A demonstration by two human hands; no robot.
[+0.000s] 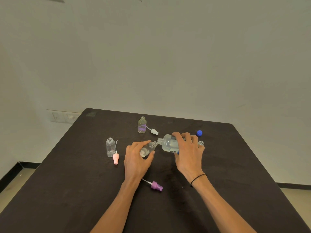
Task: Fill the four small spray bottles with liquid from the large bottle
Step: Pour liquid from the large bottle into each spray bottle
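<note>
So the whole thing hinges on two necks meeting: the large bottle (pixel 169 143) is tipped almost flat, long axis running roughly 3-to-9 o'clock, mouth pointing toward 9, and the small spray bottle (pixel 148 149) is tilted up to meet it, its open neck aimed toward about 2 o'clock. The two openings look like they're touching or just barely apart, can't say which. The right hand (pixel 188 152) comes in from 5 o'clock and its fingers wrap over the top of the large bottle's body. The left hand (pixel 137 157) comes in from 7 o'clock, fingers and thumb curled around the small bottle's lower half, holding it just off the tabletop (pixel 235 157) or resting on it, hard to tell. I'd guess this is mid-pour. Three other small bottles stand open: one at 12 o'clock (pixel 142 124), one at 9 o'clock (pixel 110 147), one peeking out behind the right hand (pixel 201 143). The blue cap (pixel 199 133) sits at 2 o'clock. Main risk I'd say is dribbling past that narrow neck.
</note>
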